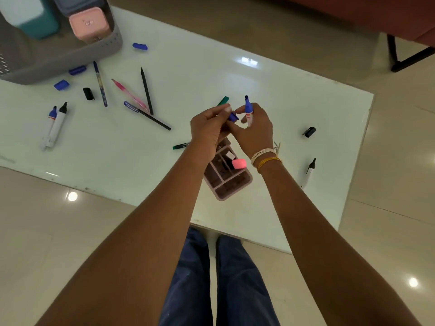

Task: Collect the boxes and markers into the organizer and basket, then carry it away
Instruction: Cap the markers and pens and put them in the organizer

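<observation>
My right hand (255,128) holds an uncapped blue marker (247,109) upright, tip up. My left hand (208,128) pinches a blue cap (233,117) right beside it, and a green marker cap end (223,100) sticks out above its fingers. Both hands hover over a pinkish compartment organizer (231,184), which holds a pink highlighter (239,164). A grey basket (58,55) at the far left contains a pink box (89,24), a teal box (37,24) and a grey box.
Loose on the white table (282,102): two white markers (54,125), a green marker (180,145), a black marker (308,171), several pens and pencils (146,90), blue caps (140,46), black caps (309,131). A dark chair leg stands at the far right.
</observation>
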{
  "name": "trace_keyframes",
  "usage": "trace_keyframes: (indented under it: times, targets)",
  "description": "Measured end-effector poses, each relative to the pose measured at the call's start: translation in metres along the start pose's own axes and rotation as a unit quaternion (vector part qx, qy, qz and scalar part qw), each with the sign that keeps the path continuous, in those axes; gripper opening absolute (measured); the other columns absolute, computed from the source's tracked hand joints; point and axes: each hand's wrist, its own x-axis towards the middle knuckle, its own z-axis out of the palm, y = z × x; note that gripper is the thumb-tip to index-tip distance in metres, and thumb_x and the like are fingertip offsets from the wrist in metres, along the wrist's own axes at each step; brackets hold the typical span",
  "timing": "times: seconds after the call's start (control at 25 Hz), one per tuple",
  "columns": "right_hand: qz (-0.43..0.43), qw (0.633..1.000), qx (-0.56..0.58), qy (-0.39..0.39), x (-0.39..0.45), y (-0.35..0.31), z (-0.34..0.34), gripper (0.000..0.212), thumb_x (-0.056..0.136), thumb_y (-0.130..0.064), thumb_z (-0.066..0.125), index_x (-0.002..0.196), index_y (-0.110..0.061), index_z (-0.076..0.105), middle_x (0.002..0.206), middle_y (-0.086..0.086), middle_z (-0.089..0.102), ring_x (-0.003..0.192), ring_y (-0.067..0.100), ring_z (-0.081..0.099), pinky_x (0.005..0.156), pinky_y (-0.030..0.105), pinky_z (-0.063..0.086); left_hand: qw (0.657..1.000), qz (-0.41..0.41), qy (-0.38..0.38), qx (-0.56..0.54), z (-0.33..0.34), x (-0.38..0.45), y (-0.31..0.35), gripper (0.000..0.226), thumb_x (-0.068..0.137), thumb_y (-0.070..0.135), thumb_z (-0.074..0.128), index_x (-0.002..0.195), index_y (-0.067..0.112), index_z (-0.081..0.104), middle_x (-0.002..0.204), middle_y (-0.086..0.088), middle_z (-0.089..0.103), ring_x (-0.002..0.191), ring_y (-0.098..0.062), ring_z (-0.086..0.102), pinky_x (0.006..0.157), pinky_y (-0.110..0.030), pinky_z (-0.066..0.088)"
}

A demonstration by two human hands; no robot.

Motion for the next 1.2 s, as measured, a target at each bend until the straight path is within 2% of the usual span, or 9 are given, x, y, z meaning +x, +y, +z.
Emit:
trace_keyframes:
  times: [0.12,0.24,0.44,0.56,0.68,0.84,0.96,1.12,1.2]
  targets:
    - [0.012,0.997,0.014,-0.072,-0.022,-0.002,0.005,0.020,0.096,-0.025,0.052,0.111,-0.012,0.053,0.092,0.002,0.052,0.071,0.011,0.046,0.069,0.023,0.037,0.996,-0.005,0.012,-0.089,-0.021,-0.002,0.008,0.009,0.090,0.011,0.065,0.098,0.009,0.068,0.095,-0.013,0.072,0.084,-0.023,0.072,0.079,-0.032,0.061]
    - [-0.016,0.995,-0.030,-0.096,-0.040,-0.001,0.006,0.030,0.103,-0.019,0.035,0.120,-0.004,0.056,0.096,0.006,0.053,0.083,0.018,0.048,0.080,0.033,0.042,0.993,0.001,0.003,-0.118,-0.032,-0.005,0.011,0.017,0.091,0.011,0.064,0.106,0.005,0.066,0.098,-0.014,0.072,0.084,-0.023,0.072,0.077,-0.031,0.061]
    - [-0.057,0.986,-0.116,-0.100,-0.049,-0.007,0.007,0.034,0.103,-0.020,0.036,0.129,-0.005,0.052,0.117,0.015,0.060,0.093,0.023,0.053,0.090,0.040,0.046,0.996,0.009,-0.013,-0.089,-0.040,-0.015,0.007,0.026,0.091,0.010,0.063,0.115,0.001,0.065,0.099,-0.016,0.070,0.082,-0.024,0.071,0.075,-0.030,0.061]
    - [-0.065,0.984,-0.133,-0.097,-0.051,-0.010,0.005,0.033,0.102,-0.020,0.040,0.128,-0.006,0.054,0.120,0.014,0.061,0.104,0.030,0.058,0.094,0.043,0.048,0.994,0.008,-0.016,-0.108,-0.045,-0.019,0.005,0.024,0.092,0.010,0.062,0.113,0.002,0.065,0.092,-0.012,0.072,0.077,-0.020,0.073,0.073,-0.029,0.061]
    - [-0.070,0.979,-0.159,-0.106,-0.055,-0.013,0.008,0.033,0.102,-0.021,0.041,0.128,-0.008,0.055,0.120,0.013,0.061,0.105,0.029,0.058,0.092,0.039,0.048,0.994,0.009,-0.022,-0.111,-0.050,-0.020,0.003,0.022,0.092,0.010,0.061,0.112,0.002,0.065,0.093,-0.013,0.071,0.079,-0.022,0.072,0.075,-0.032,0.061]
    - [-0.065,0.988,-0.123,-0.069,-0.057,-0.019,0.013,0.030,0.097,-0.022,0.054,0.120,-0.008,0.065,0.109,0.011,0.068,0.093,0.023,0.060,0.087,0.029,0.046,0.997,0.015,-0.042,-0.055,-0.058,-0.023,0.001,0.027,0.091,0.010,0.061,0.117,0.000,0.064,0.104,-0.017,0.069,0.093,-0.030,0.070,0.076,-0.035,0.061]
    - [-0.015,0.999,-0.045,-0.018,-0.062,-0.028,0.014,0.022,0.087,-0.022,0.068,0.104,-0.011,0.075,0.094,0.006,0.074,0.079,0.016,0.061,0.080,0.024,0.048,0.998,0.037,-0.041,-0.038,-0.066,-0.024,-0.002,0.029,0.092,0.010,0.061,0.118,-0.001,0.064,0.101,-0.015,0.070,0.090,-0.028,0.070,0.072,-0.030,0.061]
    - [0.020,1.000,0.000,-0.021,-0.063,-0.042,0.021,0.015,0.082,-0.022,0.072,0.092,-0.013,0.079,0.074,0.001,0.071,0.067,0.015,0.063,0.073,0.025,0.051,0.996,0.077,-0.039,-0.012,-0.075,-0.021,-0.001,0.029,0.092,0.009,0.061,0.119,-0.001,0.064,0.099,-0.013,0.071,0.085,-0.021,0.072,0.071,-0.028,0.061]
    - [0.041,0.998,0.029,-0.031,-0.061,-0.044,0.024,0.015,0.082,-0.022,0.074,0.091,-0.012,0.079,0.072,0.003,0.071,0.059,0.015,0.061,0.072,0.030,0.056,0.995,0.089,-0.042,-0.001,-0.080,-0.019,0.000,0.029,0.093,0.009,0.060,0.119,-0.001,0.064,0.101,-0.014,0.071,0.085,-0.020,0.072,0.074,-0.030,0.061]
